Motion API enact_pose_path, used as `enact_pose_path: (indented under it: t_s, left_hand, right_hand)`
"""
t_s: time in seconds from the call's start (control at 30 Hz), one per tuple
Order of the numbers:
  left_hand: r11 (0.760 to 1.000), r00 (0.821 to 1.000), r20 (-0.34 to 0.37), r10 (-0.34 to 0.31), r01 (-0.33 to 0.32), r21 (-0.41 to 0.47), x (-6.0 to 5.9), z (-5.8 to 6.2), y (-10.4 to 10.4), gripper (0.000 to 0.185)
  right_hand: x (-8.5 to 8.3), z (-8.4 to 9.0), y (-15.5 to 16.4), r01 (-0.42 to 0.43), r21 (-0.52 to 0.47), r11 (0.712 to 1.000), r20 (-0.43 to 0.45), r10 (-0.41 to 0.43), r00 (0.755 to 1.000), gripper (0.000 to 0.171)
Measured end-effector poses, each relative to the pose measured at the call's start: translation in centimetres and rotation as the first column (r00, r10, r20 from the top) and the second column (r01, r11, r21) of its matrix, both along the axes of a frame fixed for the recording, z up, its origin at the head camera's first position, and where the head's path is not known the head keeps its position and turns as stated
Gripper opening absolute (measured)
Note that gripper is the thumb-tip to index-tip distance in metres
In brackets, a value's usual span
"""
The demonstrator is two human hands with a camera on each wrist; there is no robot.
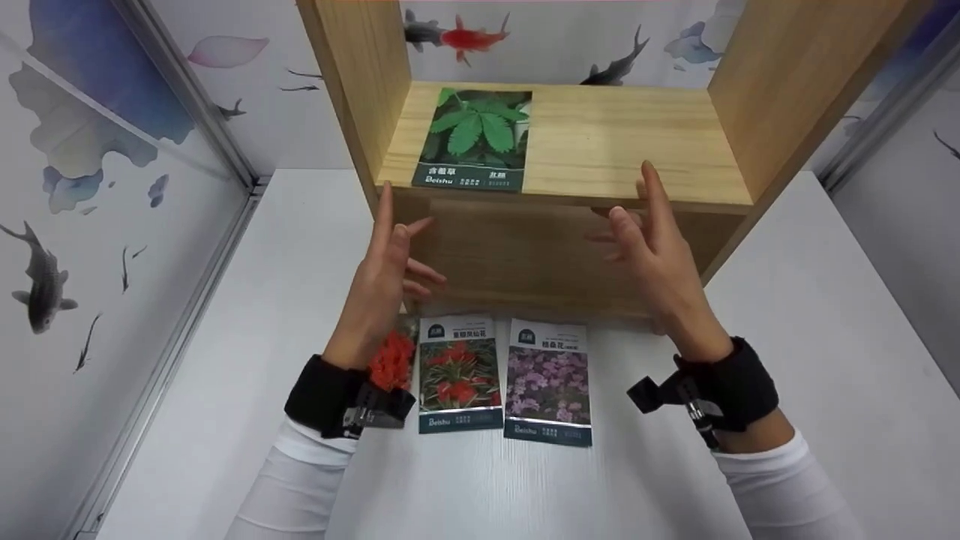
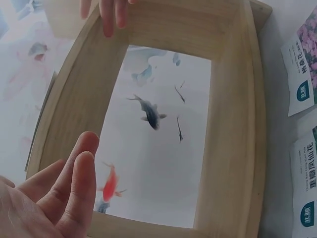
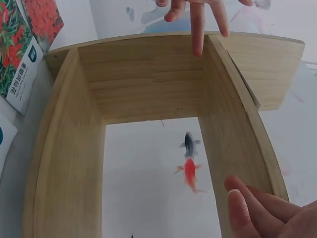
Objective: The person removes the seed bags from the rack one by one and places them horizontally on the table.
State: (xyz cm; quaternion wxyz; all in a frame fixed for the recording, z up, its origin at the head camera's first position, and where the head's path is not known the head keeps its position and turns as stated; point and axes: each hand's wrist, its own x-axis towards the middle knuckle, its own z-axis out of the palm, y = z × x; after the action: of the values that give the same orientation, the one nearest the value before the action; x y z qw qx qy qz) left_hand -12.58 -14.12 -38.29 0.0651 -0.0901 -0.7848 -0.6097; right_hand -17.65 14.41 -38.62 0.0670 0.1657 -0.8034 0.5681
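My left hand (image 1: pixel 379 289) is held out in front of a wooden shelf unit (image 1: pixel 615 142), its fingers spread and holding nothing. Its index fingertip lies near the board's front left edge; whether it touches cannot be told. Toward the right end of the same edge, my right hand (image 1: pixel 664 274) points forward, also holding nothing. A seed packet with green leaves (image 1: pixel 480 131) lies flat on the board's left part. Nearer me on the table lie a red-flower packet (image 1: pixel 459 382), a purple-flower packet (image 1: pixel 547 382) and another red packet (image 1: pixel 392 360), partly hidden by my left wrist.
The unit stands on a white table (image 1: pixel 480 487) with upright wooden sides. Below the board is a lower compartment (image 2: pixel 237 124), open through to the back. Panels painted with fish (image 1: pixel 45 281) rise at the left, back and right.
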Motion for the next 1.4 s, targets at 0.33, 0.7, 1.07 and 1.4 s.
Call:
enact_pose_path:
  t_s: [0.33,0.7,1.07,1.4]
  left_hand:
    - [0.999,0.998,0.058,0.016,-0.014,-0.035,-1.4,0.8,-0.6,0.056]
    - [0.991,0.991,0.127,0.048,-0.032,-0.129,-4.7,0.3,-2.0,0.058]
    - [0.997,0.983,0.183,0.034,-0.02,-0.079,-5.8,1.9,-2.3,0.066]
    - [1.0,0.961,0.276,-0.017,0.01,0.026,-5.7,3.8,-1.2,0.06]
  right_hand:
    - [-0.9,0.3,-0.5,-0.022,-0.009,1.0,0.047,0.022,0.999,0.066]
    - [-2.1,0.5,-1.3,-0.071,-0.057,0.996,0.097,0.077,0.992,0.068]
    - [-2.4,1.4,-3.5,-0.142,-0.134,0.981,0.16,0.163,0.974,0.069]
    - [-0.9,3.4,-6.1,-0.096,-0.117,0.988,0.256,0.124,0.959,0.074]
